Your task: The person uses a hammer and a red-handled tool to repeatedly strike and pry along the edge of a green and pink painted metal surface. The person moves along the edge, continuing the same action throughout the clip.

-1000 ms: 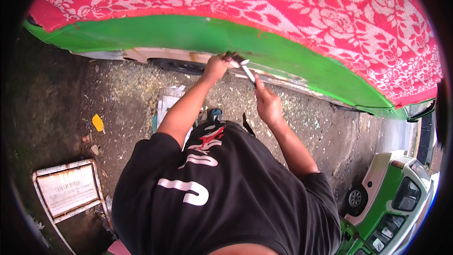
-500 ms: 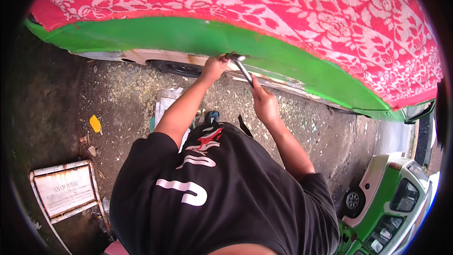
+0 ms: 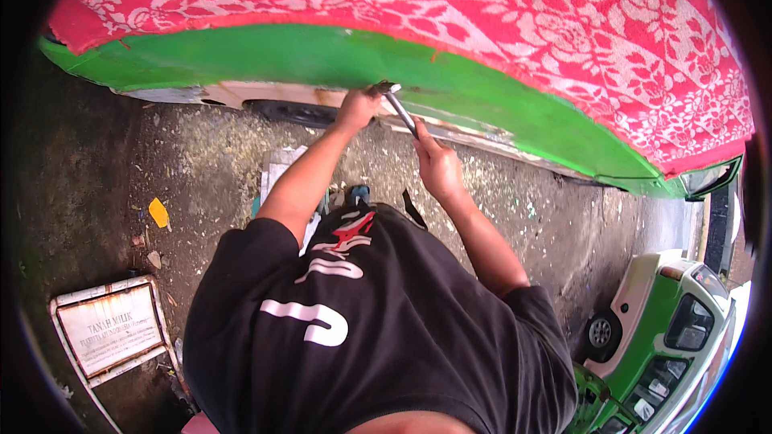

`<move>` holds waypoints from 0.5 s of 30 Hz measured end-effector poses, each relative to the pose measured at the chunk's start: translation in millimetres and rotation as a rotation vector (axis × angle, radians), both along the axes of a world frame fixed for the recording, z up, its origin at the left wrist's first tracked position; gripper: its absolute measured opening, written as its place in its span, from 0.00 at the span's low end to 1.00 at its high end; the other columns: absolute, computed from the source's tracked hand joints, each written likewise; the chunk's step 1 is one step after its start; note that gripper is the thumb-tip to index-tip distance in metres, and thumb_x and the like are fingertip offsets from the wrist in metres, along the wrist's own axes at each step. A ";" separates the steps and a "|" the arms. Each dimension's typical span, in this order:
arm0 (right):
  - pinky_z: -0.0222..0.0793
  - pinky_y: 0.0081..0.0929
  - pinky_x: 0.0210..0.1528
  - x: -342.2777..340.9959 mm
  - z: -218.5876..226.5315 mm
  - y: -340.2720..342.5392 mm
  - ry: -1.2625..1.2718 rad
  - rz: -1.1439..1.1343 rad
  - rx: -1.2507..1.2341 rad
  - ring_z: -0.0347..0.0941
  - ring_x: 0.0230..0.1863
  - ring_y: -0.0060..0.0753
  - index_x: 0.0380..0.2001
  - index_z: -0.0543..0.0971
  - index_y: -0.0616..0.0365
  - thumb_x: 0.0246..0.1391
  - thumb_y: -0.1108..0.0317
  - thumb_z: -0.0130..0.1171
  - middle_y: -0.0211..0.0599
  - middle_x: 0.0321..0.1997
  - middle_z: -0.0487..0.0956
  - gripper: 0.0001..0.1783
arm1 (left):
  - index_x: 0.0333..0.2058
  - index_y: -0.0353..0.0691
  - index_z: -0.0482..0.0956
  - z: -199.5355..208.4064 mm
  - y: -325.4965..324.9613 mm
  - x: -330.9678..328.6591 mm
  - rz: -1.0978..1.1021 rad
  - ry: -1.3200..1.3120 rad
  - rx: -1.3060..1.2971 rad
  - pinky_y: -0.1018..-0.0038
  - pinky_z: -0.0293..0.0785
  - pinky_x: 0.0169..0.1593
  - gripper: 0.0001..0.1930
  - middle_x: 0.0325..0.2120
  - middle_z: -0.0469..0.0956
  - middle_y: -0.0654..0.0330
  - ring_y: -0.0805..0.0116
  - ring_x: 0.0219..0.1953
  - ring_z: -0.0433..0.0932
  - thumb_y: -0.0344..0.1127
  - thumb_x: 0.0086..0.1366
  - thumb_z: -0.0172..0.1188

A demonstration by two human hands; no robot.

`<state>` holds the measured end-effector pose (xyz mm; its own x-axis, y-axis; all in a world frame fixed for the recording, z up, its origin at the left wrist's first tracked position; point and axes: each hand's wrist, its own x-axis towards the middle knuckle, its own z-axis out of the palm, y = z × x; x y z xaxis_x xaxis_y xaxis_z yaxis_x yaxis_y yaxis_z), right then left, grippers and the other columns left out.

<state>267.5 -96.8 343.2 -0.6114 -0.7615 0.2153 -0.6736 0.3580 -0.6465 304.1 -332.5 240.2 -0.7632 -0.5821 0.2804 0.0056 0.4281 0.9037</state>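
Note:
A metal hammer (image 3: 402,115) is in my right hand (image 3: 440,167), whose fingers are wrapped round the lower end of its handle. The hammer's head is up against the lower side of a green vehicle body (image 3: 297,56), right beside my left hand (image 3: 359,108). My left hand is closed close to the panel; a small dark thing shows at its fingertips, partly hidden by the hammer head, and I cannot make out what it is. Along the panel's lower edge the paint gives way to a pale, scraped strip (image 3: 233,93).
A red and white floral cloth (image 3: 482,16) covers the vehicle's top. Below its side is a dark tyre (image 3: 289,112). Littered ground (image 3: 217,153) holds a yellow scrap (image 3: 159,212). A framed sign (image 3: 108,328) stands at lower left; another green and white vehicle (image 3: 667,313) is at lower right.
Both hands and the hammer have shifted slightly left and toward the panel. The hammer's head has come closer to the left hand's fingertips. Each hand keeps its grip.

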 end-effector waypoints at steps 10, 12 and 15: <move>0.59 0.16 0.26 -12.9 27.6 54.1 -0.558 -0.290 -0.349 0.63 0.24 0.12 0.46 0.78 0.66 0.62 0.65 0.56 0.22 0.23 0.72 0.15 | 0.38 0.37 0.82 -4.4 -6.7 62.9 0.059 -0.020 0.169 0.77 0.73 0.50 0.06 0.37 0.84 0.61 0.74 0.42 0.80 0.25 0.61 0.62; 0.57 0.16 0.25 -8.8 14.9 62.0 -0.594 -0.293 -0.351 0.62 0.24 0.12 0.44 0.79 0.66 0.61 0.65 0.57 0.21 0.23 0.72 0.15 | 0.38 0.37 0.82 -3.7 -3.7 72.3 0.048 -0.039 0.114 0.75 0.74 0.50 0.07 0.40 0.83 0.58 0.72 0.44 0.80 0.25 0.61 0.63; 0.57 0.16 0.25 1.7 1.1 66.5 -0.657 -0.309 -0.335 0.62 0.24 0.11 0.42 0.79 0.67 0.60 0.64 0.60 0.21 0.22 0.72 0.16 | 0.38 0.38 0.82 -5.0 6.7 77.7 0.003 -0.044 0.071 0.74 0.74 0.51 0.07 0.42 0.83 0.56 0.69 0.45 0.81 0.25 0.61 0.63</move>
<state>269.1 -30.3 344.3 -0.8653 -0.4957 -0.0748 -0.0196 0.1827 -0.9830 381.8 -325.8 235.3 -0.7719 -0.6020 0.2044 -0.0364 0.3628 0.9312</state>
